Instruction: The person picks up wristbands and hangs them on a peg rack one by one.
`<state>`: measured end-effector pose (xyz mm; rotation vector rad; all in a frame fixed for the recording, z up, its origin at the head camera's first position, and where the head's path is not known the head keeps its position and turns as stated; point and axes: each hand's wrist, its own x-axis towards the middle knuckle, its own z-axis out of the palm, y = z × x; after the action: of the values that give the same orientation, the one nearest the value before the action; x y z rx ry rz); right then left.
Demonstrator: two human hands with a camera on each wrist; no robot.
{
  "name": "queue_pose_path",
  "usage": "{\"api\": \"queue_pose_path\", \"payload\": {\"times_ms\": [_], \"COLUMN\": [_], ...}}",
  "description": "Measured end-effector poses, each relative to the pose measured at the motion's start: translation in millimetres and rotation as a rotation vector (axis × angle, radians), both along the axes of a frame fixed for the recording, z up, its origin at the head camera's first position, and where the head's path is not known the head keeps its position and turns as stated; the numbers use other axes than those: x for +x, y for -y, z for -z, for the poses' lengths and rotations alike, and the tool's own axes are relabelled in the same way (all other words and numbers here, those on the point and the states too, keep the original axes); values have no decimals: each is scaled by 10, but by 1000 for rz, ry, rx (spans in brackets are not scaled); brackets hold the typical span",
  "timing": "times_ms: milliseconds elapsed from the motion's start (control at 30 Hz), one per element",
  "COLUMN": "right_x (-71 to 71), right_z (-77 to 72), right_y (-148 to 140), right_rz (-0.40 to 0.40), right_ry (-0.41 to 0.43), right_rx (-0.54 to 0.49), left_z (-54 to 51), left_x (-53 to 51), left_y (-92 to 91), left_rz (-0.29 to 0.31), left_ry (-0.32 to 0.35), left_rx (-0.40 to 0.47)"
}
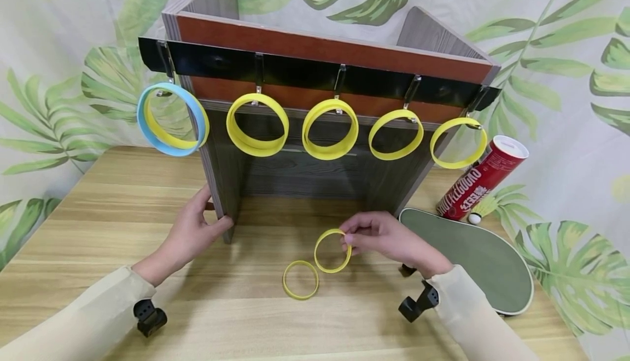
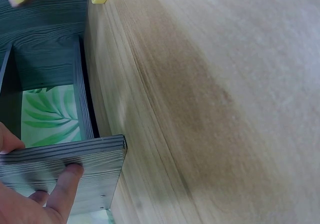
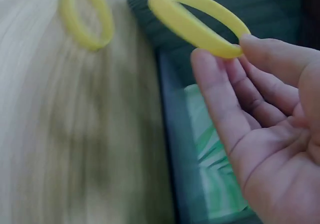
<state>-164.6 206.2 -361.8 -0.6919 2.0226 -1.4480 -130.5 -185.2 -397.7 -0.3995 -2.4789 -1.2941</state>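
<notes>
A yellow wristband (image 3: 182, 27) is pinched between the thumb and fingertips of my right hand (image 1: 389, 238), held up in front of the wooden stand's opening. A second yellow wristband (image 1: 295, 296) lies on the table just left of it. My left hand (image 1: 189, 235) grips the front edge of the stand's left side panel (image 2: 100, 151), thumb on one face and fingers on the other. On the black bar (image 1: 300, 74) across the stand, hooks carry several yellow wristbands (image 1: 257, 149). From the leftmost hook hangs a light blue wristband (image 1: 174, 150) with a yellow one behind it.
Right of the stand, a green racket cover (image 1: 472, 260) lies on the wooden table (image 1: 236, 322). Behind it a red shuttlecock tube (image 1: 470, 188) stands beside a shuttlecock (image 1: 475, 218). A leaf-patterned cloth (image 1: 556, 104) covers the background.
</notes>
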Motion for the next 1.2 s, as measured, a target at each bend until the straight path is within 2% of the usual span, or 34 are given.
{"api": "queue_pose_path", "payload": {"times_ms": [167, 400, 567, 733, 867, 1067, 1200], "right_x": [117, 283, 359, 390, 414, 427, 421], "right_z": [-247, -565, -731, -899, -1012, -1165, -1234], "right_y": [16, -11, -35, -41, -28, 39, 82], "right_rz": [85, 135, 180, 242, 304, 444, 518], "right_ry": [-35, -187, -262, -286, -313, -358, -343], "right_rx": [-43, -125, -320, -548, -678, -763, -832], "left_z": [-4, 3, -5, -3, 0, -4, -1], "left_x": [1, 3, 10, 4, 3, 7, 12], "left_y": [0, 13, 11, 8, 9, 12, 13], "left_rz": [-1, 5, 12, 16, 22, 14, 11], "left_ry": [-4, 4, 33, 26, 21, 30, 38], "left_rx": [1, 6, 19, 24, 28, 27, 28]}}
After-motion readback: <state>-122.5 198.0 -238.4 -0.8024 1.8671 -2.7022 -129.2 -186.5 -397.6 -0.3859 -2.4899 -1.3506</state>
